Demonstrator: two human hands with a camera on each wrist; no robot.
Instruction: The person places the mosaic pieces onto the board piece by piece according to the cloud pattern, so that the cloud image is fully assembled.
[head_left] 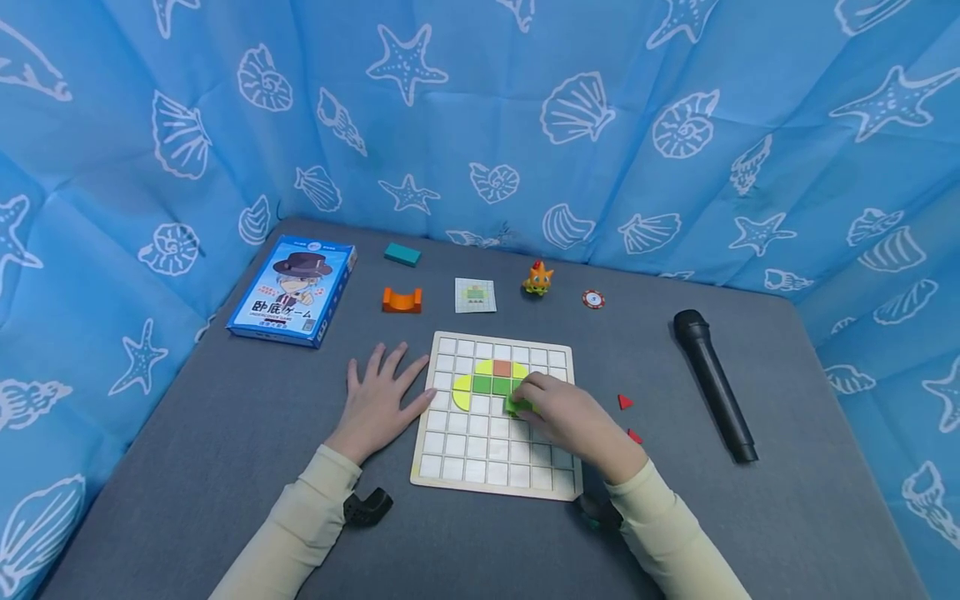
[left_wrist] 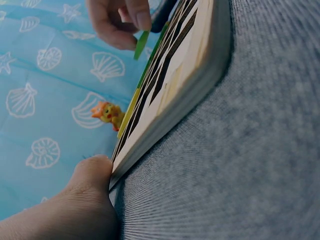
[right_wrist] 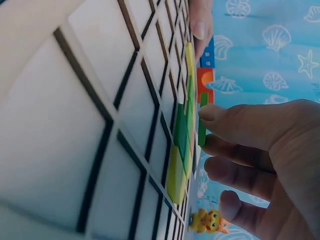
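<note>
the right hand (head_left: 570,417) pinches a green tile (head_left: 516,405) over the grid board (head_left: 450,467); the left hand (head_left: 378,400) lies flat, fingers straight, touching the board's edge.

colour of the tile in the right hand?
Light green tile, pinched by the right hand; clearest in the head view.

Bright green flat tile (head_left: 516,405) mostly covered by right hand (head_left: 570,417); shape not readable. Second small red triangular piece (head_left: 635,436) partly tucked behind same wrist. Print on small white gridded card (head_left: 476,295) too small to read. Pale wooden gridded board (left_wrist: 185,75) cut off at top edge, blurred close up. Left hand (left_wrist: 75,200) cropped at bottom edge in left wrist view.
</note>
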